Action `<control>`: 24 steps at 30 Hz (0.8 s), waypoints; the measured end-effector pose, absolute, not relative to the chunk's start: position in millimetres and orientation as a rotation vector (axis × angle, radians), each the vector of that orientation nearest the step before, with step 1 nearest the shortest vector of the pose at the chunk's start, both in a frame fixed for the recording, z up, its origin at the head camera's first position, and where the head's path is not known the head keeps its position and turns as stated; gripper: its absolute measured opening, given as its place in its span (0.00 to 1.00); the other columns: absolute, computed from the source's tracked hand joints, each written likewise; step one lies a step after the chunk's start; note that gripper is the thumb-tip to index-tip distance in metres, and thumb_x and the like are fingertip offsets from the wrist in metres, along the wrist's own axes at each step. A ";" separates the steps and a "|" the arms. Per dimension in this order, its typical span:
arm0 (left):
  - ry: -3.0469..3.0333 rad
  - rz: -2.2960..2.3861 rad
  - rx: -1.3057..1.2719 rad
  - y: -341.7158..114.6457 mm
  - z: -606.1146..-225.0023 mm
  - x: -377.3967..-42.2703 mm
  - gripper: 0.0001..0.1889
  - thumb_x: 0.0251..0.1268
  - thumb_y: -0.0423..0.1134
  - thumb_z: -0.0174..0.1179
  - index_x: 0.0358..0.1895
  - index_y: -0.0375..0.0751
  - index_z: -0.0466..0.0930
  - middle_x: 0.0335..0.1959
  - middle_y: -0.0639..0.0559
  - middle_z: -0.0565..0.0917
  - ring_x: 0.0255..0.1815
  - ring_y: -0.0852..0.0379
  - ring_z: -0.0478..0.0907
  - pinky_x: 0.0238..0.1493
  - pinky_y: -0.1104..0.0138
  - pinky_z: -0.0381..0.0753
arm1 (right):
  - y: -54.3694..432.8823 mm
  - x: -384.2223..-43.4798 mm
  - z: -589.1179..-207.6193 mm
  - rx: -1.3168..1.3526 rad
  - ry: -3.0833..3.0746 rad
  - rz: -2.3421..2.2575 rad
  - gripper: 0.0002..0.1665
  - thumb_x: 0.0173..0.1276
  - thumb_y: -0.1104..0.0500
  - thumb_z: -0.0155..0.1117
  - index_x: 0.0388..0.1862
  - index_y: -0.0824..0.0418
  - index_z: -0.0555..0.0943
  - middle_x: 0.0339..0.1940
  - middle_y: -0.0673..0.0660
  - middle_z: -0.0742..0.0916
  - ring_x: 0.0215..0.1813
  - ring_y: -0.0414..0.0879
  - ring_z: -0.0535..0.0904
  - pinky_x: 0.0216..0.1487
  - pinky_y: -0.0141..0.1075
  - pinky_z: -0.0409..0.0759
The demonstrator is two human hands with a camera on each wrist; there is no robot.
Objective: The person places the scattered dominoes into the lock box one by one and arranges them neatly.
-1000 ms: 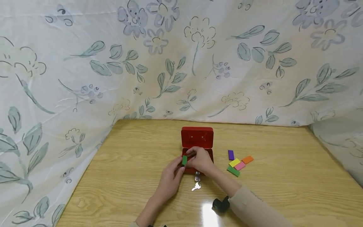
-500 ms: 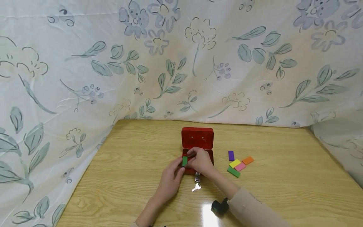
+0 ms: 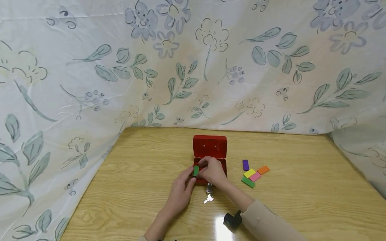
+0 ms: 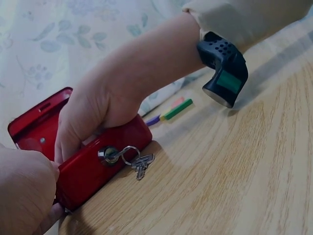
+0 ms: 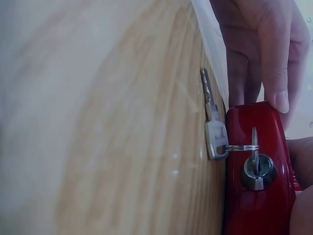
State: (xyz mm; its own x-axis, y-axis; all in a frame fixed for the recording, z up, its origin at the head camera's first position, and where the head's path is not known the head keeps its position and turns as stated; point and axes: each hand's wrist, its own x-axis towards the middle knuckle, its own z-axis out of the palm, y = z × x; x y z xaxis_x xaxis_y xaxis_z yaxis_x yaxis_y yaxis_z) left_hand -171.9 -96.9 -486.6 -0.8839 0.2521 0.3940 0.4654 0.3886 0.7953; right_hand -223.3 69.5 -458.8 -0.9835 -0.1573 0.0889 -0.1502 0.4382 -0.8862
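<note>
A small red cash box stands on the table with its lid up. My left hand grips its left front corner, with the thumb on the front edge and the fingers down the side, as the right wrist view shows. My right hand reaches into the box from the right, its fingers bent downward. A green block lies at the box's left side, apparently pinched by the right thumb and index finger; the exact contact is partly hidden. From the front lock hang two keys on a ring.
Right of the box lie a purple block, a yellow block, a pink block, an orange block and another green block. A black wrist camera is on the right wrist. A floral cloth hangs behind the wooden table.
The green block at the box's left side looks slightly lower and darker than a second ago. Both hands stay at almost the same place, and the box has not moved.
</note>
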 end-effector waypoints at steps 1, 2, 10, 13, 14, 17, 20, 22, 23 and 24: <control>-2.437 -1.506 -0.637 -96.9 -486.8 -171.8 0.22 0.75 0.30 0.56 0.69 0.30 0.70 0.67 0.36 0.74 0.70 0.47 0.69 0.68 0.55 0.71 | 69.5 -223.3 -458.9 -0.284 2.658 -1.636 0.18 0.51 0.72 0.76 0.42 0.69 0.83 0.34 0.59 0.88 0.30 0.44 0.85 0.34 0.37 0.86; -2.435 -1.507 -0.638 -96.9 -486.8 -171.7 0.22 0.75 0.30 0.56 0.69 0.30 0.70 0.67 0.36 0.74 0.70 0.47 0.69 0.68 0.55 0.71 | 69.5 -223.4 -459.0 -0.286 2.658 -1.636 0.18 0.51 0.72 0.76 0.42 0.69 0.83 0.34 0.59 0.88 0.30 0.44 0.85 0.34 0.37 0.86; -2.438 -1.499 -0.641 -97.0 -486.1 -171.2 0.23 0.74 0.29 0.56 0.69 0.29 0.70 0.67 0.36 0.74 0.69 0.46 0.69 0.68 0.55 0.71 | 69.1 -222.7 -459.2 -0.269 2.657 -1.623 0.19 0.51 0.71 0.77 0.43 0.68 0.83 0.35 0.59 0.88 0.30 0.44 0.84 0.34 0.36 0.86; -2.442 -1.509 -0.636 -97.0 -486.4 -170.8 0.23 0.74 0.29 0.56 0.69 0.30 0.70 0.67 0.36 0.74 0.70 0.47 0.69 0.68 0.55 0.70 | 69.4 -222.0 -460.0 -0.278 2.660 -1.620 0.19 0.51 0.71 0.77 0.43 0.68 0.83 0.35 0.59 0.88 0.30 0.44 0.84 0.34 0.36 0.86; -2.441 -1.503 -0.641 -97.0 -486.7 -170.7 0.23 0.74 0.29 0.56 0.69 0.29 0.70 0.67 0.36 0.74 0.70 0.47 0.69 0.68 0.55 0.71 | 69.5 -221.7 -459.9 -0.272 2.658 -1.623 0.19 0.51 0.71 0.77 0.43 0.68 0.83 0.35 0.59 0.88 0.30 0.44 0.84 0.34 0.36 0.86; -2.438 -1.490 -0.649 -96.7 -487.2 -170.8 0.23 0.74 0.29 0.56 0.69 0.28 0.70 0.67 0.36 0.74 0.69 0.46 0.69 0.68 0.53 0.71 | 70.0 -221.3 -460.2 -0.277 2.661 -1.628 0.20 0.50 0.71 0.78 0.43 0.68 0.83 0.35 0.59 0.88 0.29 0.44 0.84 0.34 0.36 0.86; -2.436 -1.472 -0.653 -96.4 -487.3 -171.0 0.22 0.75 0.29 0.56 0.69 0.28 0.69 0.67 0.35 0.74 0.69 0.45 0.70 0.68 0.52 0.71 | 70.4 -221.6 -460.2 -0.273 2.668 -1.626 0.20 0.49 0.70 0.80 0.42 0.68 0.83 0.35 0.59 0.87 0.29 0.44 0.84 0.34 0.36 0.86; -2.441 -1.478 -0.645 -96.4 -486.8 -170.9 0.23 0.75 0.30 0.56 0.69 0.28 0.69 0.67 0.36 0.74 0.69 0.46 0.69 0.68 0.53 0.70 | 70.4 -222.1 -460.5 -0.279 2.676 -1.623 0.21 0.49 0.70 0.80 0.42 0.67 0.83 0.35 0.59 0.87 0.29 0.44 0.84 0.34 0.36 0.86; -2.445 -1.483 -0.640 -96.5 -486.5 -170.8 0.23 0.75 0.30 0.56 0.69 0.28 0.69 0.67 0.36 0.74 0.70 0.46 0.69 0.68 0.53 0.70 | 70.4 -222.2 -460.7 -0.284 2.681 -1.623 0.21 0.49 0.70 0.80 0.42 0.67 0.83 0.35 0.59 0.87 0.29 0.43 0.84 0.34 0.35 0.86; -2.450 -1.489 -0.634 -96.6 -486.2 -170.8 0.23 0.75 0.30 0.56 0.69 0.29 0.70 0.67 0.37 0.73 0.70 0.46 0.69 0.68 0.54 0.70 | 70.3 -222.2 -460.5 -0.285 2.683 -1.623 0.21 0.48 0.70 0.80 0.42 0.67 0.83 0.35 0.59 0.87 0.29 0.43 0.83 0.34 0.35 0.86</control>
State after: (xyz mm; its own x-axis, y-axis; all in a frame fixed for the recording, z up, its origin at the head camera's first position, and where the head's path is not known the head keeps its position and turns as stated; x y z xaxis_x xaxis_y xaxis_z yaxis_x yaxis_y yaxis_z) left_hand -170.8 -96.6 -486.2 -0.8868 0.2528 0.3870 0.4599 0.3985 0.7935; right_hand -222.2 70.3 -460.5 -0.9836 -0.1508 0.0993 -0.1579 0.4524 -0.8777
